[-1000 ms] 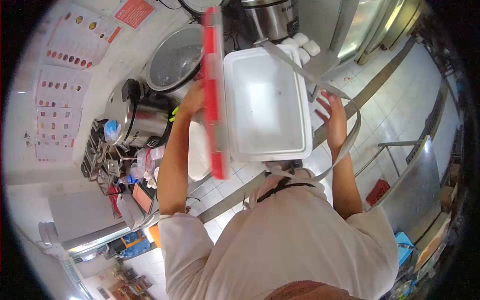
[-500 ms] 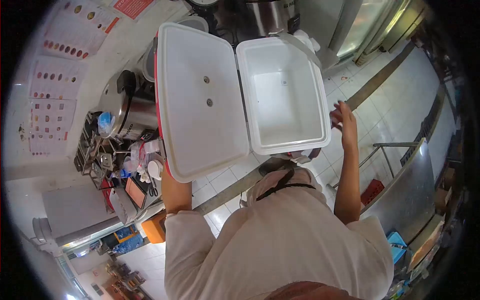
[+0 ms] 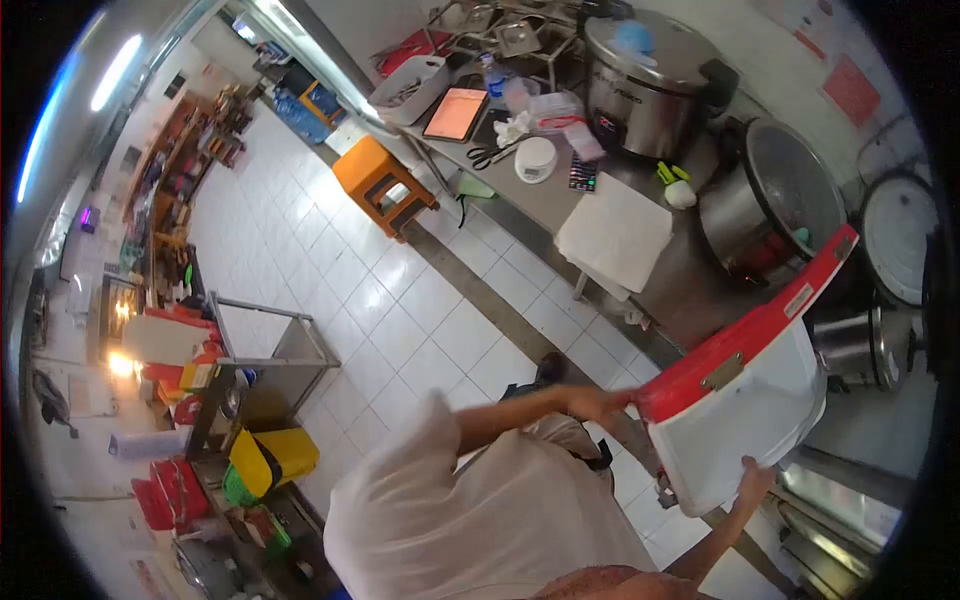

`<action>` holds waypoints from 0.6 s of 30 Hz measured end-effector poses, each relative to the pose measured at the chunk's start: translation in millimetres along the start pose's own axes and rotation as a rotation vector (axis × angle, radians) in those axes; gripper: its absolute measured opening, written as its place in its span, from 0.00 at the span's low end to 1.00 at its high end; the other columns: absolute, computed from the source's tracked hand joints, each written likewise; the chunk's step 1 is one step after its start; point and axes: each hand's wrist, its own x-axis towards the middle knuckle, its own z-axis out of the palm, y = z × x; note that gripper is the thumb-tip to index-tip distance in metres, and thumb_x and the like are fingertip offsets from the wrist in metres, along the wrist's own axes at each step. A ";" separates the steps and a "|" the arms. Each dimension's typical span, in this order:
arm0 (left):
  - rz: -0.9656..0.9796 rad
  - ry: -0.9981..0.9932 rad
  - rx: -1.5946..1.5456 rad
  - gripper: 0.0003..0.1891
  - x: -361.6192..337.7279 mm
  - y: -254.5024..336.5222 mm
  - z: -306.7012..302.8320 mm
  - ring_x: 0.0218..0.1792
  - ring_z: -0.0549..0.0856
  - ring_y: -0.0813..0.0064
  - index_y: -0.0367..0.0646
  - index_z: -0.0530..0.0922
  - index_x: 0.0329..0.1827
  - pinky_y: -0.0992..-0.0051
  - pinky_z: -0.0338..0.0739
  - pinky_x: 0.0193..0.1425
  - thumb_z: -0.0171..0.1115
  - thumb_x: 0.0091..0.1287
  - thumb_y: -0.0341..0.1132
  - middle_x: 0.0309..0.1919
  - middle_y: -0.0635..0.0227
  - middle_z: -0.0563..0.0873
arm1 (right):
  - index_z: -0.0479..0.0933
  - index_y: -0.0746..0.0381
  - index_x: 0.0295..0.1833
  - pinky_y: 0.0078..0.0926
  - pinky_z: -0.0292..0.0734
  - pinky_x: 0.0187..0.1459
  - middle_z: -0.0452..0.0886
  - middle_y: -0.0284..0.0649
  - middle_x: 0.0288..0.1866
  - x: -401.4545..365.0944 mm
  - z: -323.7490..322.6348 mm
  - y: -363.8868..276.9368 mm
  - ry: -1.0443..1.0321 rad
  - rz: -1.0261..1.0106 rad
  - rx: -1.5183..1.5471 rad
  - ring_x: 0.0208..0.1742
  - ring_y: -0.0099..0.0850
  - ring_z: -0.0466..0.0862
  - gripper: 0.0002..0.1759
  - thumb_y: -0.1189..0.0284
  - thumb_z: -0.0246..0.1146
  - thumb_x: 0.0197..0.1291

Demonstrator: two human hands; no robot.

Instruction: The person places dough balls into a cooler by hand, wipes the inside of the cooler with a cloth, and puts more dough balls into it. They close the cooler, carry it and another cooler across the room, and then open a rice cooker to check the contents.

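Observation:
At the lower right is a cooler box point(image 3: 745, 425) with a red side and a large white surface. It is tilted, and a metal hinge shows on the red part. My left hand point(image 3: 598, 406), somewhat blurred, grips the near red corner. My right hand point(image 3: 754, 482) holds the lower white edge, its thumb lying on the white face and its other fingers hidden. The inside of the box is out of sight.
A steel counter point(image 3: 690, 265) carries large pots point(image 3: 640, 95), a white scale point(image 3: 535, 160) and a white square board point(image 3: 615, 235). An orange stool point(image 3: 380, 180) stands on the tiled floor point(image 3: 400, 330). At left are a metal table point(image 3: 265, 390) and a yellow bag point(image 3: 280, 460).
The view has swung left, and the cooler box has gone from upright with its lid raised to tilted at the right. My right hand, apart from it before, now holds it.

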 end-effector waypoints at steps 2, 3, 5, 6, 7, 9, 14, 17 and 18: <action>-0.176 0.315 0.028 0.55 -21.8 23.9 53.2 0.70 0.71 0.60 0.39 0.55 0.81 0.61 0.62 0.77 0.80 0.56 0.49 0.71 0.56 0.71 | 0.77 0.77 0.54 0.40 0.74 0.60 0.84 0.58 0.53 -34.8 1.2 -34.1 -0.062 -0.038 0.017 0.55 0.49 0.84 0.28 0.71 0.68 0.48; -0.294 0.467 -0.056 0.53 -27.8 47.3 72.0 0.70 0.71 0.60 0.40 0.56 0.81 0.61 0.65 0.76 0.79 0.58 0.48 0.70 0.56 0.71 | 0.77 0.77 0.54 0.41 0.74 0.60 0.84 0.59 0.53 -54.5 3.1 -55.7 -0.052 -0.011 -0.069 0.55 0.51 0.84 0.28 0.71 0.67 0.48; -0.542 0.645 -0.457 0.49 -37.9 82.0 69.5 0.73 0.68 0.60 0.42 0.57 0.81 0.61 0.65 0.76 0.77 0.60 0.42 0.75 0.55 0.66 | 0.77 0.77 0.55 0.42 0.75 0.60 0.84 0.61 0.52 -88.5 14.2 -100.4 -0.020 0.035 -0.230 0.55 0.54 0.84 0.27 0.72 0.66 0.49; -0.594 0.720 -0.617 0.47 -47.1 88.0 66.0 0.73 0.67 0.59 0.44 0.57 0.81 0.61 0.65 0.76 0.76 0.61 0.39 0.76 0.54 0.65 | 0.77 0.77 0.54 0.43 0.75 0.60 0.84 0.62 0.52 -105.9 18.9 -114.3 -0.008 0.002 -0.262 0.55 0.56 0.83 0.27 0.72 0.65 0.48; -0.513 0.748 -0.696 0.44 -62.7 82.3 63.7 0.71 0.70 0.56 0.47 0.60 0.80 0.61 0.66 0.76 0.75 0.62 0.36 0.75 0.53 0.66 | 0.77 0.77 0.54 0.44 0.75 0.60 0.84 0.63 0.51 -124.1 25.1 -127.5 0.007 -0.031 -0.292 0.55 0.57 0.83 0.27 0.72 0.65 0.48; -0.362 0.798 -0.852 0.40 -99.3 73.3 61.1 0.67 0.75 0.51 0.53 0.64 0.79 0.63 0.68 0.75 0.72 0.64 0.32 0.74 0.50 0.68 | 0.77 0.76 0.54 0.47 0.75 0.60 0.84 0.64 0.51 -156.2 41.4 -150.2 0.026 -0.124 -0.349 0.55 0.59 0.83 0.27 0.72 0.64 0.47; -0.402 0.874 -0.630 0.28 -210.7 65.0 37.2 0.63 0.78 0.53 0.46 0.76 0.67 0.60 0.75 0.67 0.69 0.62 0.29 0.66 0.51 0.76 | 0.79 0.72 0.51 0.51 0.76 0.57 0.85 0.61 0.46 -255.8 93.8 -260.1 0.018 -0.276 -0.552 0.52 0.60 0.83 0.25 0.71 0.64 0.47; -0.230 0.971 -0.703 0.25 -277.5 49.2 16.6 0.57 0.82 0.58 0.42 0.75 0.64 0.58 0.80 0.61 0.69 0.65 0.38 0.57 0.58 0.81 | 0.80 0.71 0.50 0.53 0.77 0.54 0.85 0.60 0.42 -301.2 138.4 -324.8 0.013 -0.419 -0.563 0.48 0.59 0.84 0.24 0.67 0.67 0.48; -0.172 0.997 -0.793 0.24 -296.6 52.2 16.5 0.55 0.83 0.59 0.41 0.75 0.63 0.57 0.80 0.60 0.68 0.67 0.41 0.55 0.60 0.82 | 0.80 0.71 0.50 0.53 0.77 0.53 0.85 0.60 0.41 -313.8 150.8 -346.8 -0.053 -0.428 -0.535 0.47 0.59 0.84 0.25 0.66 0.68 0.49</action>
